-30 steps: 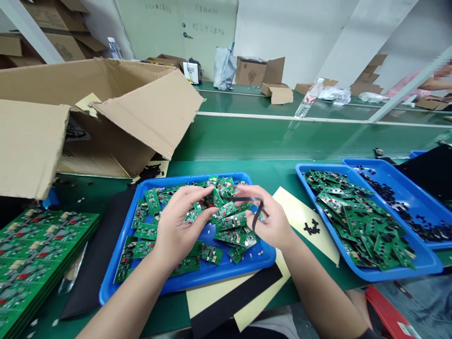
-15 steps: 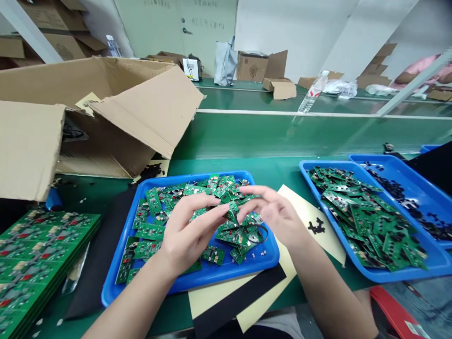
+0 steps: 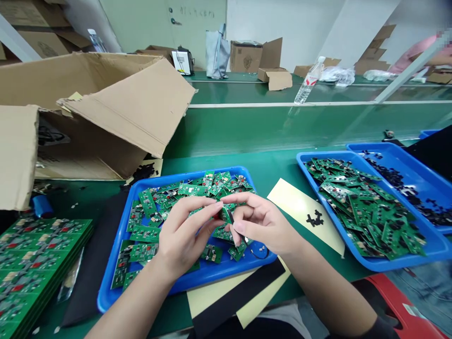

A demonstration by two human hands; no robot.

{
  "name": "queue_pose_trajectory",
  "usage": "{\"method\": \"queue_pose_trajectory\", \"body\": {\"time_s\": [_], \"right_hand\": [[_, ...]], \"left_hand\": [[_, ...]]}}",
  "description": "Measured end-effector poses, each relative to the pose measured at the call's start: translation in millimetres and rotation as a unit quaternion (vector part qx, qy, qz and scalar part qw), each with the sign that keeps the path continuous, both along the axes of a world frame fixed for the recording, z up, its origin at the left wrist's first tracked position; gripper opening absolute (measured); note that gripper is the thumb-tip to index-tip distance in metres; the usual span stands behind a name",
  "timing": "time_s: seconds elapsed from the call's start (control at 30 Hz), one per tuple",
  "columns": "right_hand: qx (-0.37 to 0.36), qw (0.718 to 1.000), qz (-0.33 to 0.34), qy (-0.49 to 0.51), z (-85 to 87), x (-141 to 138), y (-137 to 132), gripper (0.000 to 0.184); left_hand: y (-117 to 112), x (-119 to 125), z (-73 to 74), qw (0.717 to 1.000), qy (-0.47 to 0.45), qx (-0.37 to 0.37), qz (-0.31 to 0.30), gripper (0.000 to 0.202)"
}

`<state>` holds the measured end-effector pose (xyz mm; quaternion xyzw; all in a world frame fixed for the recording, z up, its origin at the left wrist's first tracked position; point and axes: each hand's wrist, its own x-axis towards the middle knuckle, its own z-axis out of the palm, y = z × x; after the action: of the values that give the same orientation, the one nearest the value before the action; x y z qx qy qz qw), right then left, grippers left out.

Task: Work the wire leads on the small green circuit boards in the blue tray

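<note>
A small green circuit board [image 3: 226, 215] is held up over the near blue tray [image 3: 208, 279]. My left hand [image 3: 184, 231] pinches its left end between thumb and fingertips. My right hand [image 3: 264, 225] has its fingers curled and closed at the board's right end, where a narrow black strip [image 3: 230, 216] lies along the edge; the fingers partly hide this end. Below both hands, many loose circuit boards [image 3: 145, 233] fill the tray. A thin black loop [image 3: 260, 256] lies at the tray's right corner.
On the left are stacked board panels [image 3: 38, 263] and an open cardboard box [image 3: 134, 106]. Cream paper [image 3: 284, 195] with black cut pieces [image 3: 314, 218] lies right of the tray. Farther right are a blue tray of boards [image 3: 370, 264] and another with small black parts [image 3: 420, 169]. A bottle [image 3: 310, 81] stands behind.
My right hand has moved left and curled its fingers in around the board's right end; before, its fingers were more stretched out. The view has shifted slightly.
</note>
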<state>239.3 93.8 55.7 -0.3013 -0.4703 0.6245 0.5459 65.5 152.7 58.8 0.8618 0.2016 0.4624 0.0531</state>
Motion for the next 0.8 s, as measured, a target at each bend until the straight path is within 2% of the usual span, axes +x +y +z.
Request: {"method": "queue_pose_trajectory", "body": {"time_s": [0.23, 0.33, 0.57, 0.7, 0.8], "right_hand": [[-0.017, 0.994, 0.064, 0.082, -4.3, 1.0, 3.2, 0.031], [-0.007, 0.995, 0.061, 0.078, -4.5, 1.3, 3.1, 0.03], [0.051, 0.996, -0.05, -0.056, -5.8, -1.6, 0.8, 0.037], [0.11, 0.963, -0.151, -0.196, -7.2, -3.1, 0.8, 0.038], [0.175, 0.93, -0.189, -0.263, -7.7, -4.6, 1.3, 0.037]], "left_hand": [[0.5, 0.3, 0.1, 0.996, -0.014, -0.069, -0.058, 0.029], [0.4, 0.6, -1.0, 0.994, -0.021, -0.085, -0.072, 0.027], [-0.4, 2.0, -3.8, 0.992, -0.01, -0.105, -0.064, 0.028], [-2.8, 2.5, -5.6, 0.982, 0.036, -0.174, -0.067, 0.043], [-5.5, 2.9, -6.7, 0.975, 0.044, -0.202, -0.078, 0.051]]}}
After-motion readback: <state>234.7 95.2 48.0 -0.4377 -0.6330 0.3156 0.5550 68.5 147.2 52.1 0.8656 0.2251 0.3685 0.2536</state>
